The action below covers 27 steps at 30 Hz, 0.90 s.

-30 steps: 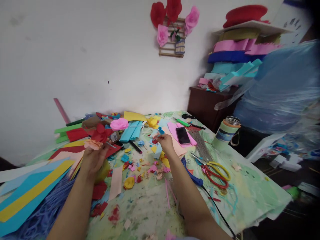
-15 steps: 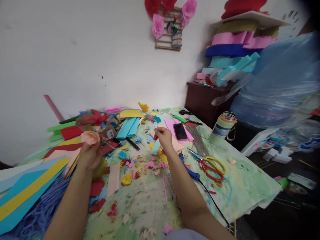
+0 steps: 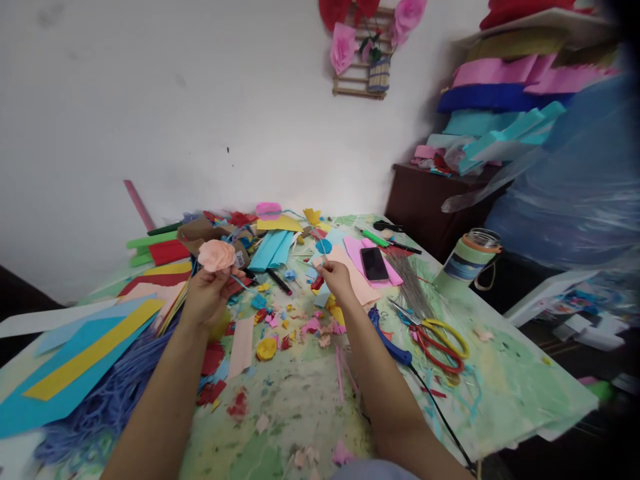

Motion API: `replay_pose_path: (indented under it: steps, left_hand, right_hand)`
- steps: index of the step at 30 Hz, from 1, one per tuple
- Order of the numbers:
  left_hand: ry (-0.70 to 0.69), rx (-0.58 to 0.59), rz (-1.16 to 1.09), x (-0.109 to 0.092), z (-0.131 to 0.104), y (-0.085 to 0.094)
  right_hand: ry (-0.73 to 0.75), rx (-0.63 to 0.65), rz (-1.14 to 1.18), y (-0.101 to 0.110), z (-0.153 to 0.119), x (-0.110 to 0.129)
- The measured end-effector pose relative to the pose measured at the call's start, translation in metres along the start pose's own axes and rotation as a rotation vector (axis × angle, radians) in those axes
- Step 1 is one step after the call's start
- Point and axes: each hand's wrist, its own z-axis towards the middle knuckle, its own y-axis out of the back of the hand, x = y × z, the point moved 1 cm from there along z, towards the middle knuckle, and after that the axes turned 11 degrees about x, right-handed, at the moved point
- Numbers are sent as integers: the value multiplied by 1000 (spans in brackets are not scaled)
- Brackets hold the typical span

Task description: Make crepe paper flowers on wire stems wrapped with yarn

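My left hand [image 3: 207, 293] is closed on a peach paper flower [image 3: 217, 255], whose layered bloom faces up above the fingers; a thin blue stem [image 3: 241, 283] trails to its right. Fingers pinched, my right hand [image 3: 336, 277] holds a thin light stem [image 3: 321, 241] over the table. A round blue paper piece [image 3: 323, 247] shows just beyond those fingertips; whether it is joined to the stem is unclear. Near the right hand, a black phone [image 3: 375, 264] rests on pink paper [image 3: 395, 272].
Scissors [image 3: 440, 343] and a blue corded tool [image 3: 395, 348] lie right of my right forearm. A bottle [image 3: 470, 257] stands near the table's right edge. Blue yarn [image 3: 115, 393] and paper strips [image 3: 95, 347] cover the left. Paper scraps [image 3: 285, 327] litter the middle.
The view has shifted, so the scene sits farther right. The peach flower now faces the camera more fully. The round blue piece shows flatter and wider beyond my right hand.
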Motion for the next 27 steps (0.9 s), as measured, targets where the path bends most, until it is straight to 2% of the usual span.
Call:
replay_pose_path:
  steps: [4, 8, 16, 22, 27]
  left_hand:
    - [34, 9, -7, 10, 1, -5]
    - [74, -5, -27, 24, 5, -2]
    - [156, -94, 6, 33, 11, 26]
    - [199, -28, 51, 33, 8, 45]
    - [147, 18, 86, 43, 5, 48]
  right_hand:
    - [-3, -26, -14, 6, 0, 0]
    - [-15, -41, -31, 11, 0, 0]
    - [-63, 3, -114, 28, -15, 3]
    - [-27, -59, -279, 61, -38, 6]
    - [30, -135, -351, 68, -60, 14]
